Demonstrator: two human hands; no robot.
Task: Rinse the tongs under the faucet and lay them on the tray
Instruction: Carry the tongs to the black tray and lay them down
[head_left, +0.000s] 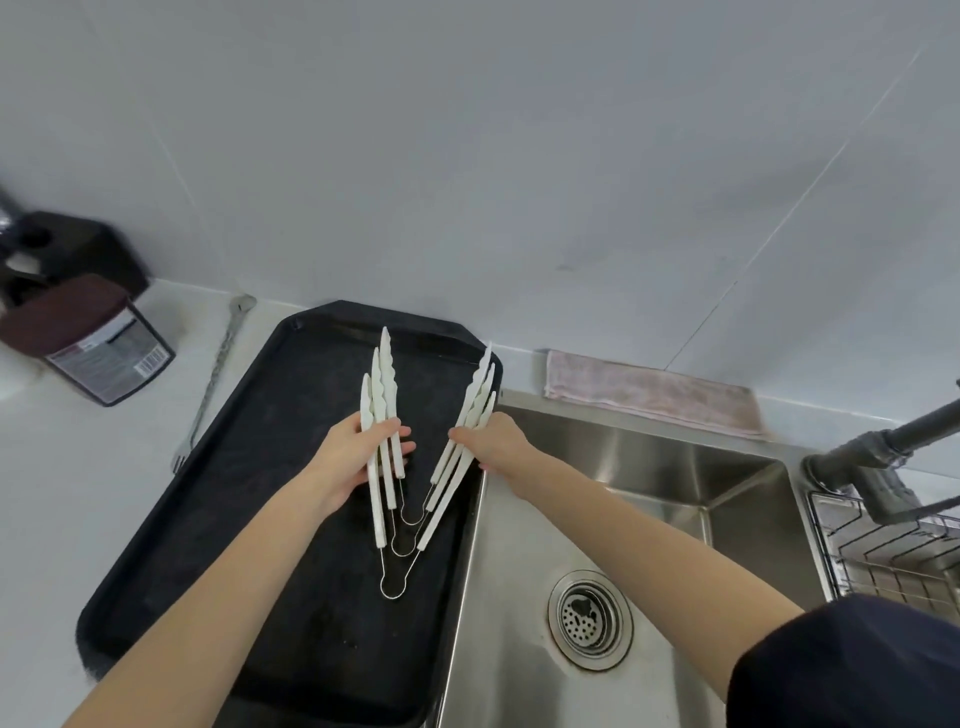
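White tongs (415, 467), three nested pairs, are hovering over the black tray (218, 519) beside the sink's left edge, left hand (358, 457) and right hand (488, 441) each gripping one arm bundle; lowering them level would be keeping them aligned.

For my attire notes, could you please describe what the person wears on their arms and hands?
Both forearms are bare, with no gloves, rings or watch visible on the left hand or right hand. A dark navy sleeve covers the right upper arm.

Pale grey tiled wall (467, 156) with thin seams, white bench (47, 467) below it, steel sink (649, 467) set in, pink cloth (649, 389) along its back edge, soft even light
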